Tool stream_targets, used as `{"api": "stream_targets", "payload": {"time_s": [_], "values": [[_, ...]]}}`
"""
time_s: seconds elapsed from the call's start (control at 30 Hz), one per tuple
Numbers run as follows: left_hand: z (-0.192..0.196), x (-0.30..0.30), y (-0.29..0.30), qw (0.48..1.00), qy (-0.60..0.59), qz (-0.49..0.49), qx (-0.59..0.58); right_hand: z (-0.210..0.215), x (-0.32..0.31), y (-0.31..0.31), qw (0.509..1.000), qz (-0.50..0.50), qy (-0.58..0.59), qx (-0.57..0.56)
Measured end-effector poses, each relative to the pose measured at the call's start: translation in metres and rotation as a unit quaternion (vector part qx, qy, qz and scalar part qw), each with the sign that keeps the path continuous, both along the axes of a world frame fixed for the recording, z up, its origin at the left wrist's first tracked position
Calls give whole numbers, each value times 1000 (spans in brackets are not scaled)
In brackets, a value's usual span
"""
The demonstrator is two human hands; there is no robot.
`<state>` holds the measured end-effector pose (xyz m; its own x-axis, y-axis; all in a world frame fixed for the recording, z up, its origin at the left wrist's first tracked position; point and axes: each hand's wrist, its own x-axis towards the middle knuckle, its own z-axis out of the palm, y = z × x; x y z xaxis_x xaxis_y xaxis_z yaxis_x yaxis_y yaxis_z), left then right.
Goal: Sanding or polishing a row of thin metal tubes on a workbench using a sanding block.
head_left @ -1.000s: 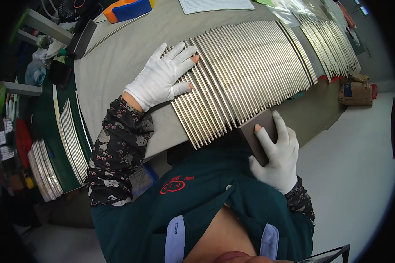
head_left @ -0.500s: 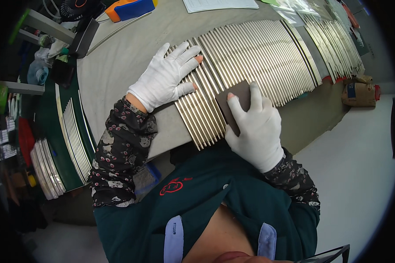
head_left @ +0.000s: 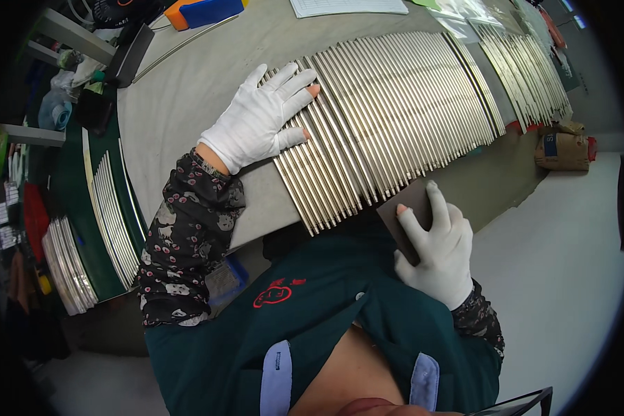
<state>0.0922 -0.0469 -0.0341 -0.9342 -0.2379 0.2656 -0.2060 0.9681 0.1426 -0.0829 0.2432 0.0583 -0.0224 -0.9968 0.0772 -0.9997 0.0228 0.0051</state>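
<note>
**Right hand drew the dark pad back off the rods**

Since the earlier frame, the right hand had moved down and away from the row of metal rods; before, it lay with the dark pad on the near ends of the rods, and now it was just off the near edge of the tabletop, in front of the green apron. The left hand had stayed in the same place.

The rods lay side by side in one wide fan on the grey tabletop. Their long axis ran from the near edge away toward the far side, leaning a little to the left in the picture. The near ends reached just to the tabletop edge.

The left hand, in a white glove with cut fingertips, rested flat on the left part of the fan, its fingers spread. The right hand's grip was pinching the dark pad, thumb on the front and fingers behind it.

To the left of the rods the tabletop was bare. To the right of the person was open pale floor. A second group of rods lay farther right on the tabletop, and more rods rested on a green shelf at the left.
</note>
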Motion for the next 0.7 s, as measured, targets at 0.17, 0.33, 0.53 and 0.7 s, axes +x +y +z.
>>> {"api": "stream_targets", "payload": {"time_s": [0.17, 0.33, 0.53, 0.7], "values": [[0, 3, -1, 1000, -19, -1, -17, 0, 4, -1, 998, -40, -13, -36], [0, 0, 0, 1000, 17, -6, -9, -7, 12, -13, 999, -9, -30, -33], [1, 10, -2, 999, -11, -30, -32, -12, 6, -14, 998, -32, -5, -56], [-2, 15, -3, 999, -14, -28, -30, -9, 13, -14, 997, -40, -27, -56]]}}
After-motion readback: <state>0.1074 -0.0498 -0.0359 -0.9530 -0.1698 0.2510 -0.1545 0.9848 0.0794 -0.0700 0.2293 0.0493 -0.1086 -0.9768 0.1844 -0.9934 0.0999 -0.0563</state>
